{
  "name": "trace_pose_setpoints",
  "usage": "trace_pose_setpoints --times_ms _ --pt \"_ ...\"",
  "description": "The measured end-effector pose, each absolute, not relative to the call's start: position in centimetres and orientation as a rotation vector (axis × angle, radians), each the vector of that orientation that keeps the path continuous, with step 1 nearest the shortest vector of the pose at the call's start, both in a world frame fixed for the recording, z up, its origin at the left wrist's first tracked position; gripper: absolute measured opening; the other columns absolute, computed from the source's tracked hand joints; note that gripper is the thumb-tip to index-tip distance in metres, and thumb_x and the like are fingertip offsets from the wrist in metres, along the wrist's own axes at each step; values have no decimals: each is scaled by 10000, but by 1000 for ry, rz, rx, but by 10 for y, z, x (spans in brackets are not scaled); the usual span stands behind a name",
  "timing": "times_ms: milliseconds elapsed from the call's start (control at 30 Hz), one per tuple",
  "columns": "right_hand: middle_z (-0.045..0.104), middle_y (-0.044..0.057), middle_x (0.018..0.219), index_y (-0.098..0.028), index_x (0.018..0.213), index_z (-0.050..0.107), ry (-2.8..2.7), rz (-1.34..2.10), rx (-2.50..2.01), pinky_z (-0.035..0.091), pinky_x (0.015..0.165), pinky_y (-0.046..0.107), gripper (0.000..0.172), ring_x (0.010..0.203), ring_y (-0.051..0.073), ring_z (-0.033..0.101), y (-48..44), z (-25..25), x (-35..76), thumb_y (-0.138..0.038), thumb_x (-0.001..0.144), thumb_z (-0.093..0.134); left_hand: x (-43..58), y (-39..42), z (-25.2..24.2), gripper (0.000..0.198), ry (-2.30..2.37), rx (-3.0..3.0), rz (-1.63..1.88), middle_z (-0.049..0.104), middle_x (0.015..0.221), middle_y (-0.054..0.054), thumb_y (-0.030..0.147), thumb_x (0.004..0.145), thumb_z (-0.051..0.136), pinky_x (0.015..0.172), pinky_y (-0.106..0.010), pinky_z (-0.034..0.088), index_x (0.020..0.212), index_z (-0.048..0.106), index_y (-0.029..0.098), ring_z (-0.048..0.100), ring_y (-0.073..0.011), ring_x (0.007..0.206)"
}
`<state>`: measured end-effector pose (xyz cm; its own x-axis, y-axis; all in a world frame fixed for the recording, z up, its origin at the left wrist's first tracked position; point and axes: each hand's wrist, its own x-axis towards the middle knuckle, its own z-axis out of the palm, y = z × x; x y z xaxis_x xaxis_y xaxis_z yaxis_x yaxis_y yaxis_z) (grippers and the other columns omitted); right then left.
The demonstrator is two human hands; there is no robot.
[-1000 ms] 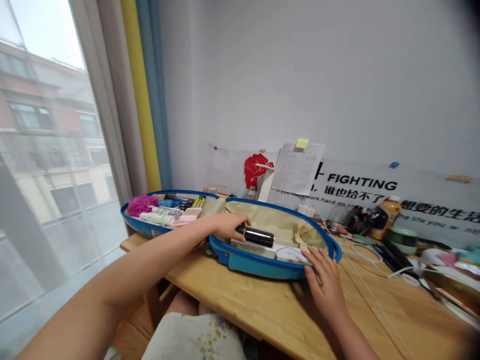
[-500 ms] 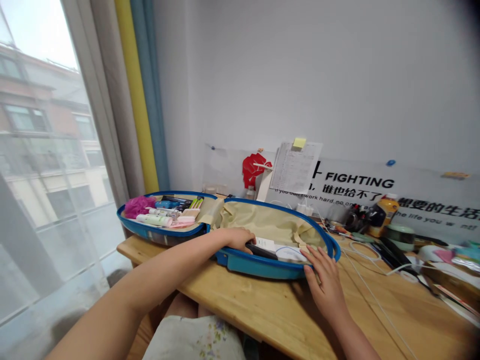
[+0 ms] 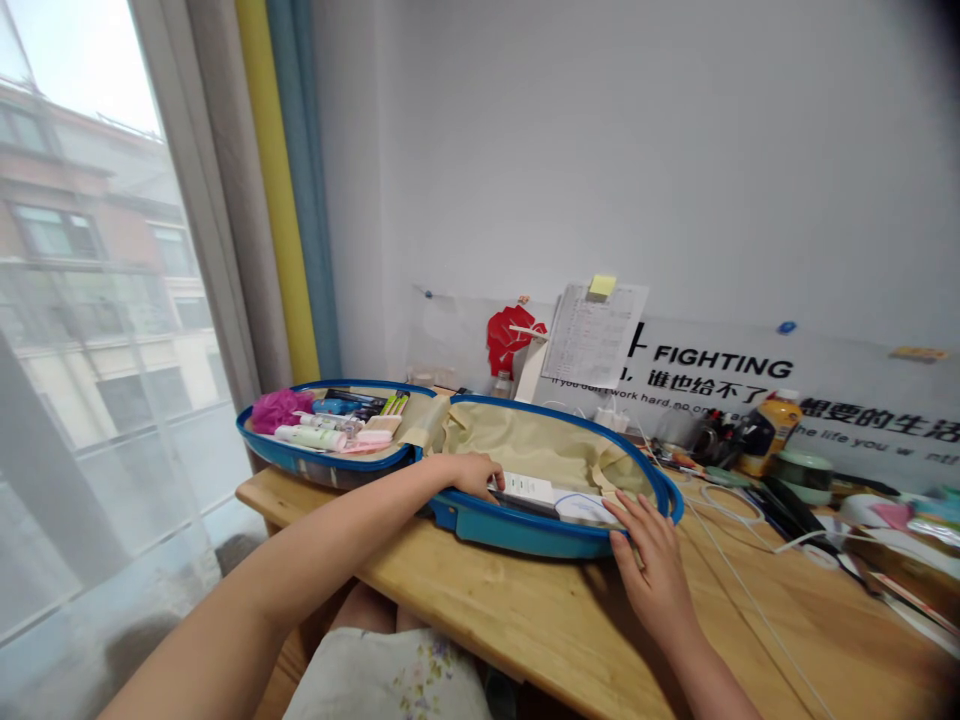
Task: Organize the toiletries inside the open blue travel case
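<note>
A blue hard-shell suitcase (image 3: 525,537) lies open on the table, with its beige-lined right half in front of me. My left hand (image 3: 476,476) reaches into that half, fingers curled at the left end of a flat black item (image 3: 529,506). Its fingertips are partly hidden. A white box (image 3: 527,487) lies against the black item, and a white packet with a thin blue line (image 3: 585,507) is to their right. My right hand (image 3: 651,550) rests with fingers spread over the near right rim, fingertips by the packet.
The suitcase's left half holds a purple bath puff (image 3: 281,410), a white tube (image 3: 310,437) and other small toiletries. On the right of the wooden table (image 3: 480,610) are cables, a bottle (image 3: 772,430), a green jar (image 3: 801,473) and clutter. A curtain (image 3: 292,200) hangs left.
The black item has settled lower along the near wall, and more of the white box shows. My left hand has shifted slightly left. My right hand stays on the rim.
</note>
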<state>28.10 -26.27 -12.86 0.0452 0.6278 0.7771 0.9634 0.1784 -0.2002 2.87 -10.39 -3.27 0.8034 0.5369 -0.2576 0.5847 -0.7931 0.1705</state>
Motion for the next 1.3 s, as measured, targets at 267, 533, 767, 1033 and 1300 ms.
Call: trace_pose_setpoints --times_ms 267,533,767,1033,1300 --pt "598 73 1257 -253 1151 614 -1667 -562 -1524 356 1005 546 380 1246 281 468 -262 -130 282 -408 911 364 21 -106 -16 369 1128 2677 -510 688 1072 -34 278 638 729 762 -270 480 999 660 244 631 -212 941" --pt "591 82 1266 -250 1170 601 -1676 -560 -1527 342 1015 564 390 1247 295 466 -261 -131 284 -416 905 368 19 -106 -22 392 1110 2719 -444 687 1093 -29 294 633 737 789 -292 480 1016 657 266 628 -225 974" --pt "587 77 1272 -255 1153 611 -1660 -529 -1534 337 1023 555 391 1260 293 454 -260 -133 286 -428 898 370 18 -105 -27 344 1104 2763 -403 701 1040 3 390 643 740 763 -274 479 967 671 297 628 -222 979" --pt "594 77 1263 -255 1138 621 -1662 -551 -1527 355 1012 545 388 1250 292 467 -259 -133 285 -426 897 370 -51 -71 -9 308 1344 2814 290 642 1160 -14 321 899 388 848 -250 447 1109 603 252 596 -164 1018" --pt "606 66 1247 -265 1122 630 -1650 -564 -1541 355 1009 529 386 1244 287 472 -258 -133 285 -427 890 368 -186 -32 0 333 2022 2577 -40 629 1123 -112 181 734 488 852 -335 455 1040 619 195 600 -248 1013"
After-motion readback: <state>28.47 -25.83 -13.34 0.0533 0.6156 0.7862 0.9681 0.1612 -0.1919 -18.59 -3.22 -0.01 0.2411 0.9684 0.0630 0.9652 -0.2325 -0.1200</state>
